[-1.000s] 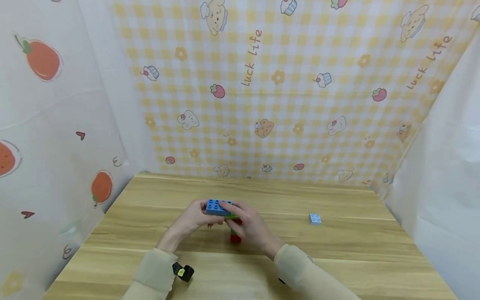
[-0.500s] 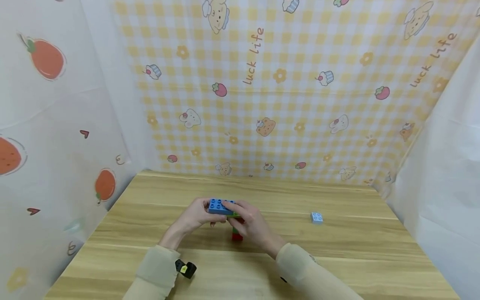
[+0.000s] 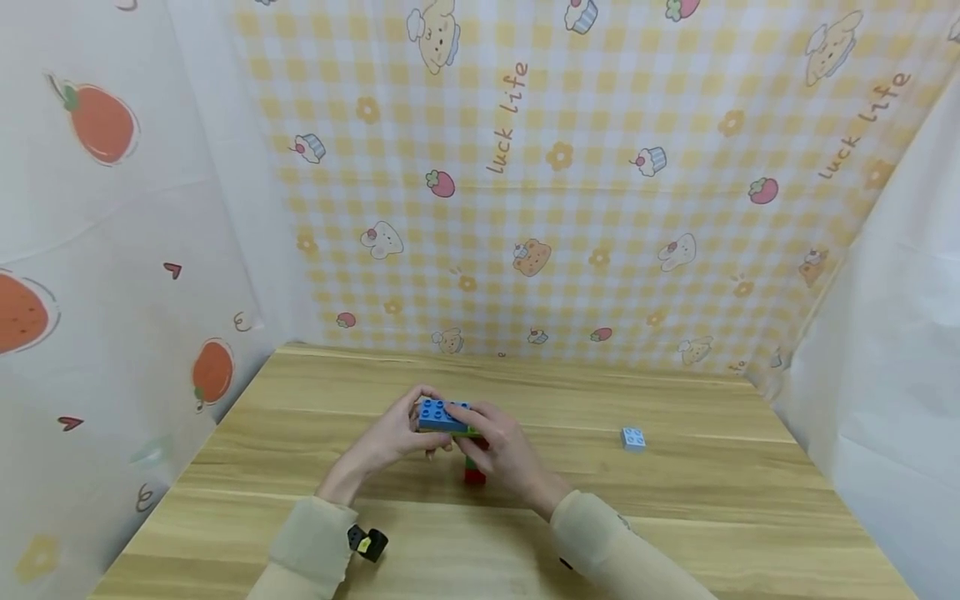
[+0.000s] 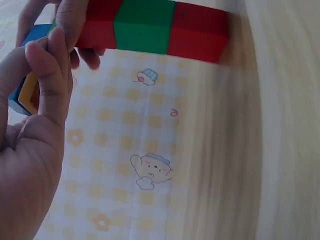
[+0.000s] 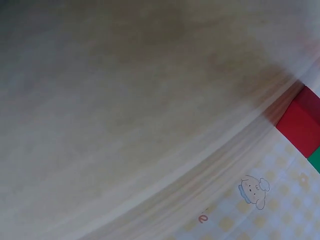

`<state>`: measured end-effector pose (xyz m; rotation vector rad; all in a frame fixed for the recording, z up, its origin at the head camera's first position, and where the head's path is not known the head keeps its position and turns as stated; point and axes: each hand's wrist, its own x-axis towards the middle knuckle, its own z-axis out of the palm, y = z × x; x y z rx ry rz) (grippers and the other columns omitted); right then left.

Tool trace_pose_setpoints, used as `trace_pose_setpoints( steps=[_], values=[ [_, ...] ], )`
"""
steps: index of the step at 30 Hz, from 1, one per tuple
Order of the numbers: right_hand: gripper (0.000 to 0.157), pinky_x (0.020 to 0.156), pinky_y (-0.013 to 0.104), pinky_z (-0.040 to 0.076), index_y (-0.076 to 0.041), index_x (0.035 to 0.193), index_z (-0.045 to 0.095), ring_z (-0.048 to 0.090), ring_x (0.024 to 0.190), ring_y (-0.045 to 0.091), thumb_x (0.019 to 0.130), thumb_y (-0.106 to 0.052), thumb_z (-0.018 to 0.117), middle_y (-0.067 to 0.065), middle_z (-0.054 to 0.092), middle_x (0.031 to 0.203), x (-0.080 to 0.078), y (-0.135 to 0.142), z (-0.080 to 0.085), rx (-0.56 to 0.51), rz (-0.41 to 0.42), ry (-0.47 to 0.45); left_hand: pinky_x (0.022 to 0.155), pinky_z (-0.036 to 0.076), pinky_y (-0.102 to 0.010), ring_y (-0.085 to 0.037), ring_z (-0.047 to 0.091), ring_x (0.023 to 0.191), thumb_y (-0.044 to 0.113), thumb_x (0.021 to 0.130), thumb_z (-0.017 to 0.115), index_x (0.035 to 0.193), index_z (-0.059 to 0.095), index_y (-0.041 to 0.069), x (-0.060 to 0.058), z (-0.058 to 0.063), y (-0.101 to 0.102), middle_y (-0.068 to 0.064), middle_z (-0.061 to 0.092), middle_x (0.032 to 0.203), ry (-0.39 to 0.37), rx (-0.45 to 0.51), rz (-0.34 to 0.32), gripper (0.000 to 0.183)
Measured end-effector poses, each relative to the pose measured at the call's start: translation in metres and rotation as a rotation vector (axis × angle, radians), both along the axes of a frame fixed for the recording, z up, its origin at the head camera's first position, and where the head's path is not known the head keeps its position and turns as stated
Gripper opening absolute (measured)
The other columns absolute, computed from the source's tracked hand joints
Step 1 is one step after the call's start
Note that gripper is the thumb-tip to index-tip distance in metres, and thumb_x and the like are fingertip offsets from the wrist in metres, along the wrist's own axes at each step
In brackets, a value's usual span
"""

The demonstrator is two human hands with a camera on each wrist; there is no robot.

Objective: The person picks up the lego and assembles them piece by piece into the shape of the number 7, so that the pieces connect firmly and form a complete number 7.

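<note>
A tower of toy building blocks stands on the table, with a red block (image 4: 199, 32) at the bottom, then a green block (image 4: 145, 26) and another red block (image 4: 101, 25). Above them, a light green layer (image 3: 475, 432) shows under a studded blue block (image 3: 441, 424) that reaches out to the left. A yellow-orange piece (image 4: 30, 92) is partly visible under the blue block's left end. My left hand (image 3: 388, 435) grips that end, thumb in front. My right hand (image 3: 504, 446) holds the tower's upper part, one finger on the blue studs. Fingers hide much of the top.
A light blue four-stud block (image 3: 633, 439) lies apart on the wooden table (image 3: 697, 508), right of the tower. Behind the table hangs a checked cloth (image 3: 555, 200); white sheets (image 3: 885, 333) flank it.
My left fingers have risen slightly behind the blue block's left end. The right hand keeps its hold, and the tower looks unchanged. The head view has shifted a little.
</note>
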<state>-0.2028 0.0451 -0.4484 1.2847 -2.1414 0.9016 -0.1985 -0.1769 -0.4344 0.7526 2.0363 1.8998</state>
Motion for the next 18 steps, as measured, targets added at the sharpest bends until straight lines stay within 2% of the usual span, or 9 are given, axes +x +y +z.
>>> trace_pose_setpoints(
  steps=[3,5,9,11,14,18],
  values=[
    [0.055,0.083,0.023,0.052,-0.012,0.136,0.058,0.064,0.101,0.02,0.085,-0.002,0.075,0.009,0.062,0.114,0.0,0.0,0.0,0.005,-0.002,-0.009,0.064,0.055,-0.041,-0.049,0.061,0.085,0.008,0.093,0.068,0.127,0.035,0.006,0.003,0.0,-0.001,-0.019,0.066,0.105,0.042,-0.037,0.016,0.047],
    [0.055,0.083,0.023,0.052,-0.012,0.136,0.057,0.064,0.101,0.021,0.085,-0.002,0.075,0.009,0.062,0.114,0.0,0.0,-0.001,0.006,-0.001,-0.011,0.064,0.055,-0.042,-0.05,0.06,0.085,0.006,0.093,0.067,0.13,0.036,0.007,0.006,-0.001,0.0,-0.018,0.064,0.108,0.103,-0.084,0.047,0.048],
    [0.055,0.083,0.023,0.052,-0.012,0.136,0.057,0.064,0.101,0.021,0.085,-0.001,0.075,0.009,0.062,0.114,-0.001,0.001,-0.001,0.001,-0.004,-0.001,0.064,0.056,-0.039,-0.035,0.066,0.087,-0.007,0.09,0.065,0.132,0.038,0.007,0.007,-0.003,0.003,-0.025,0.057,0.117,0.261,-0.11,0.095,0.052],
    [0.056,0.082,0.023,0.053,-0.013,0.136,0.057,0.064,0.1,0.02,0.085,-0.002,0.075,0.009,0.062,0.114,-0.001,0.002,-0.001,-0.003,-0.007,0.004,0.066,0.057,-0.037,-0.031,0.066,0.09,-0.011,0.089,0.064,0.131,0.038,0.008,0.007,-0.005,0.005,-0.028,0.054,0.12,0.321,-0.098,0.108,0.054],
    [0.056,0.082,0.023,0.053,-0.013,0.136,0.057,0.064,0.101,0.02,0.084,-0.002,0.076,0.009,0.062,0.115,-0.001,0.001,0.0,-0.007,-0.007,-0.001,0.07,0.057,-0.034,-0.032,0.065,0.096,-0.011,0.088,0.065,0.128,0.04,0.01,0.008,-0.008,0.005,-0.028,0.051,0.121,0.359,-0.067,0.121,0.052],
    [0.057,0.083,0.023,0.052,-0.013,0.137,0.057,0.063,0.102,0.02,0.084,-0.002,0.076,0.008,0.062,0.116,0.0,0.0,-0.001,-0.008,-0.004,-0.008,0.073,0.056,-0.033,-0.033,0.065,0.097,-0.007,0.088,0.067,0.126,0.046,0.011,0.009,-0.011,0.003,-0.022,0.051,0.122,0.352,-0.031,0.158,0.047]
  ],
)
